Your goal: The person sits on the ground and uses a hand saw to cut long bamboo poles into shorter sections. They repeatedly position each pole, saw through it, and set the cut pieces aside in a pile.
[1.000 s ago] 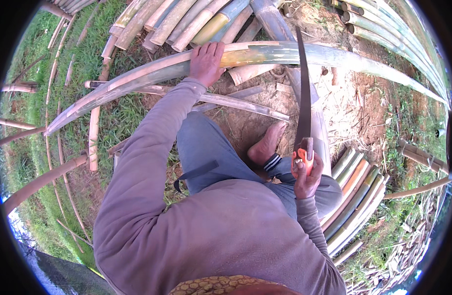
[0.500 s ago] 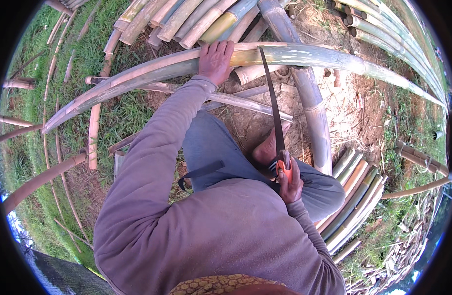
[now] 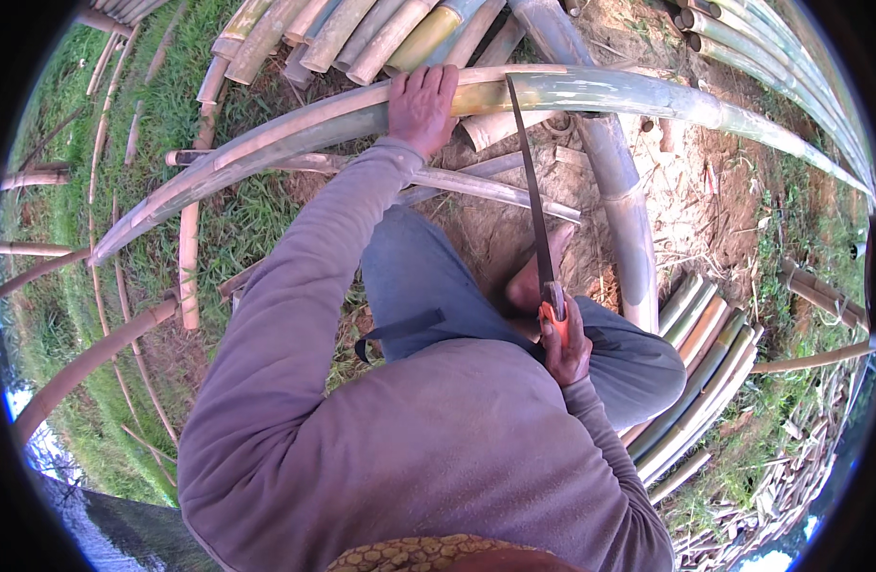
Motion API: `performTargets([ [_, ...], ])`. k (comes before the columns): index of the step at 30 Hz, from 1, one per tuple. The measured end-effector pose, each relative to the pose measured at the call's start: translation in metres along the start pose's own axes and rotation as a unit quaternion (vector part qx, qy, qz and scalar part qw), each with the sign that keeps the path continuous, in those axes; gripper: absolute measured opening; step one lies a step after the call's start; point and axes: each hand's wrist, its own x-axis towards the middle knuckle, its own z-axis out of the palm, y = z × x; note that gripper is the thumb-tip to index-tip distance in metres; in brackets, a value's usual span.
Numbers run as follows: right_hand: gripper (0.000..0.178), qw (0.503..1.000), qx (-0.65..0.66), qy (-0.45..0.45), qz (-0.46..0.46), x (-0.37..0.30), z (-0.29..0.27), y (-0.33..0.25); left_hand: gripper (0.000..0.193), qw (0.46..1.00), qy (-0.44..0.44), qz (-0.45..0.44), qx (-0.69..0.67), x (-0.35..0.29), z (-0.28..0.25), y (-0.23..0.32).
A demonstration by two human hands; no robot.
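Observation:
A long, thick bamboo pole (image 3: 638, 92) lies across the far part of the view, greenish with pale streaks. My left hand (image 3: 423, 110) is wrapped over its top, left of the middle, fingers closed on it. My right hand (image 3: 568, 351) grips the orange handle of a hand saw (image 3: 535, 200) close to my bent right knee. The long dark blade points away from me, and its tip end lies at the bamboo pole, a little right of my left hand. Whether the teeth have cut into it I cannot make out.
A thick bamboo log (image 3: 617, 191) runs beneath the pole. Cut bamboo pieces (image 3: 381, 43) are stacked at the far side, with another bundle (image 3: 695, 372) right of my knee. Long poles (image 3: 791, 91) lie far right. My bare foot (image 3: 538, 272) is near the blade.
The view has shifted slightly, so the pole sits a little higher in it. My left hand keeps its hold on the pole, and the saw stays at about the same spot on it.

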Motion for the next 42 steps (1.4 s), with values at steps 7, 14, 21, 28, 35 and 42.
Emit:
performTargets([
  [7,0.058,1.000,0.005,0.009,-0.008,-0.001,0.002,0.001,0.081,1.000,0.013,0.003,-0.002,-0.001,0.004,-0.002],
  [14,0.057,0.999,0.011,0.021,-0.023,-0.003,0.004,0.001,0.082,1.000,0.014,-0.001,-0.008,0.000,0.005,0.000],
  [21,0.055,0.998,0.000,0.033,-0.050,-0.003,0.002,-0.001,0.081,1.000,0.021,-0.003,-0.008,0.000,0.008,-0.001],
  [28,0.055,0.998,0.046,0.034,-0.002,-0.003,0.006,0.001,0.082,1.000,0.014,-0.008,-0.009,-0.001,0.004,-0.002],
  [35,0.056,0.998,0.054,0.029,-0.004,-0.003,0.005,0.004,0.082,1.000,-0.007,-0.015,-0.013,0.001,0.002,0.001],
  [42,0.059,0.996,0.036,0.074,-0.038,-0.015,-0.019,-0.004,0.079,0.998,0.011,-0.012,-0.059,-0.003,-0.004,-0.001],
])
